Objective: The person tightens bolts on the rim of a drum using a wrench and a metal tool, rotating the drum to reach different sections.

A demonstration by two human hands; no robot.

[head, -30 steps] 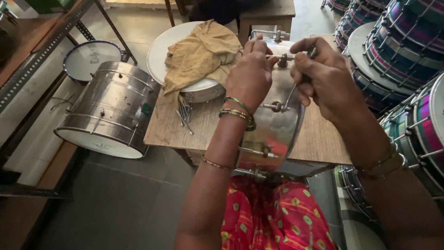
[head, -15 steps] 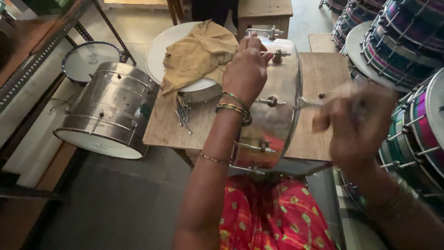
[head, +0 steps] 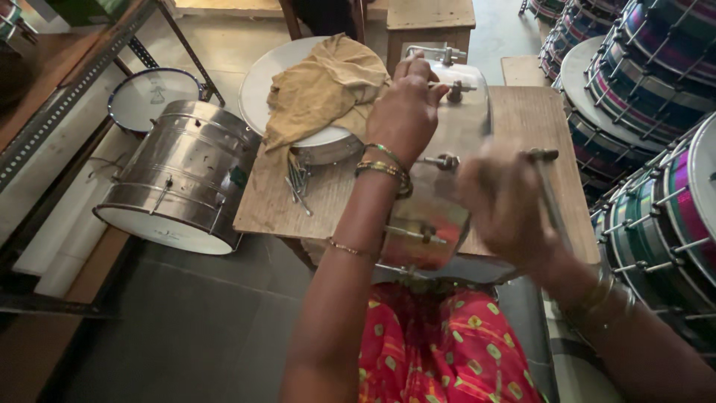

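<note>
From the head camera, a shiny steel drum shell [head: 440, 201] lies on its side across the wooden table [head: 533, 123], its near end over the person's lap. The left hand [head: 406, 112] rests on top of the shell near its far end, fingers curled over the rim and pressing it down. The right hand [head: 503, 201], blurred, is closed around a thin metal tuning rod [head: 550, 190] that slants up past the knuckles, just right of the shell. Threaded lugs [head: 440, 160] stick out along the shell's side.

On the table's left part sits a white-headed drum [head: 276, 82] draped with a tan cloth [head: 328, 86], and loose metal bolts [head: 297, 179] lie just in front of it. A second steel drum [head: 183, 179] lies on the floor left of the table. Stacked coloured drums [head: 649, 97] crowd the right side.
</note>
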